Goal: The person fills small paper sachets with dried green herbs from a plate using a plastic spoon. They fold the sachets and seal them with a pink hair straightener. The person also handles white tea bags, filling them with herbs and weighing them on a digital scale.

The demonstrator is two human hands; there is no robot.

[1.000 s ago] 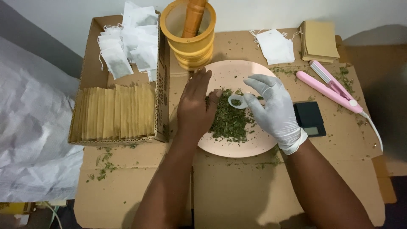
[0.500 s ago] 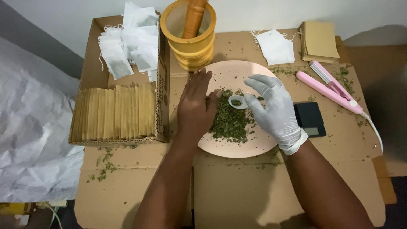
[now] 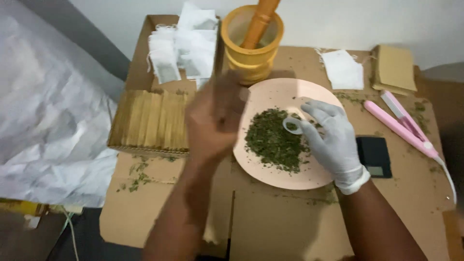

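Head view, looking down. My right hand, in a white glove, pinches a small white measuring spoon between thumb and forefinger; its bowl carries a little of the green dried herb and sits just above the heap. That heap lies under and to the left of the fingertips, on a round pink plate. My left hand, bare, is raised over the plate's left rim and motion-blurred; I cannot tell whether its fingers are spread or curled, and I see nothing in them. Beyond its fingertips stands a yellow mortar with a wooden pestle leaning in it. Left of the hand, a cardboard box holds a row of brown paper envelopes, white tea bags behind them. Right of the gloved wrist: a small black scale, then a pink heat sealer.
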